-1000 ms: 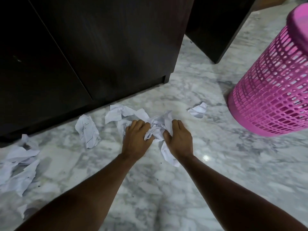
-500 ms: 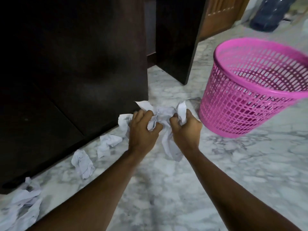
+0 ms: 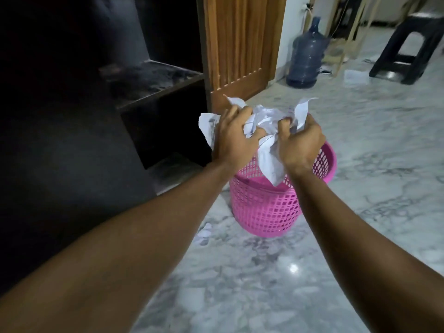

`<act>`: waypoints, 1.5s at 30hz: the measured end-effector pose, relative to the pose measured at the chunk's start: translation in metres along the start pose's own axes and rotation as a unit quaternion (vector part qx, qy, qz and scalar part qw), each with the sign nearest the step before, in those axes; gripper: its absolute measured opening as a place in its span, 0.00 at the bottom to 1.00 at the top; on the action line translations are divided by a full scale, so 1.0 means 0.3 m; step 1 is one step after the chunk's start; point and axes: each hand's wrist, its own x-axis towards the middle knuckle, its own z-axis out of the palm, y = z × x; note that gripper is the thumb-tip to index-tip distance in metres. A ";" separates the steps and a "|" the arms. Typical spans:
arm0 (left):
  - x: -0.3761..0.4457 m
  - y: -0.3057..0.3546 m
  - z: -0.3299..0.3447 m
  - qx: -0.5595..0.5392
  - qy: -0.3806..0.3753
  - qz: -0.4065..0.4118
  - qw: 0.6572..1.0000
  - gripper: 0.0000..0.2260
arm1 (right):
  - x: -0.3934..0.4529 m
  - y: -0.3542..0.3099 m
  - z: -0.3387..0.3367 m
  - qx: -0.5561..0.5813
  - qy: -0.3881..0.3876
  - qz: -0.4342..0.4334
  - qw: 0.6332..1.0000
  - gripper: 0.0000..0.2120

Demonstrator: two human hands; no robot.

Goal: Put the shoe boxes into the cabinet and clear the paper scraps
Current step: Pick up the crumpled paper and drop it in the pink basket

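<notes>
Two hands: both clamped on one bundle of crumpled white paper scraps [image 3: 264,123], held in the air.
Left hand [image 3: 234,138]: fingers curled over the bundle's 9 o'clock side.
Right hand [image 3: 300,143]: fist closed on its 3 o'clock side — one long scrap hangs between the wrists.
Pink plastic lattice basket [image 3: 266,207]: upright on the grey-veined white marble floor [image 3: 360,188], directly under the bundle; the hanging scrap's tip dips to its rim.
Loose small white scrap [image 3: 204,234]: on the floor at the basket's 8 o'clock.
Dark wooden cabinet [image 3: 153,92]: at 10 o'clock, open shelves — contents too dark to tell.
Blue water jug [image 3: 306,54]: 1 o'clock, far off.
</notes>
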 end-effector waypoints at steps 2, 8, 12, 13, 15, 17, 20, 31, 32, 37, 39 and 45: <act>0.044 0.042 0.107 -0.030 -0.024 -0.027 0.999 0.15 | 0.086 0.060 -0.022 -0.010 0.024 0.032 0.999 0.14; -0.008 0.025 0.348 -0.140 -0.105 -0.209 0.962 0.15 | 0.157 0.264 -0.021 -0.109 -0.025 0.127 0.986 0.17; -0.037 -0.015 0.415 -0.133 -0.287 -0.338 0.887 0.35 | 0.199 0.326 -0.002 -0.217 -0.231 0.194 0.929 0.30; -0.037 -0.020 0.423 -0.103 -0.315 -0.337 0.882 0.37 | 0.208 0.330 0.002 -0.240 -0.270 0.199 0.911 0.33; -0.023 -0.037 0.421 -0.060 -0.318 -0.315 0.892 0.39 | 0.226 0.336 0.010 -0.292 -0.308 0.180 0.887 0.36; -0.006 -0.063 0.403 -0.035 -0.298 -0.284 0.911 0.42 | 0.240 0.336 0.015 -0.319 -0.295 0.154 0.887 0.36; 0.011 -0.082 0.333 -0.001 -0.247 -0.238 0.939 0.34 | 0.236 0.315 0.025 -0.297 -0.208 0.087 0.928 0.31; -0.304 -0.361 -0.198 0.003 -0.024 -0.196 0.980 0.07 | -0.425 0.258 0.287 -0.067 -0.279 -0.227 0.931 0.09; -0.383 -0.416 -0.259 0.014 -0.025 -0.213 0.977 0.06 | -0.503 0.320 0.325 -0.087 -0.314 -0.216 0.920 0.10; -0.795 -0.666 -0.547 0.116 -0.030 -0.274 0.954 0.05 | -0.736 0.620 0.469 -0.264 -0.489 -0.066 0.829 0.31; -0.955 -0.759 -0.660 0.167 -0.033 -0.299 0.939 0.06 | -0.803 0.701 0.514 -0.325 -0.534 -0.002 0.780 0.37; -1.267 -0.947 -0.775 0.374 -0.184 -0.390 0.821 0.29 | -1.061 0.835 0.556 -0.297 -0.459 -0.201 0.813 0.25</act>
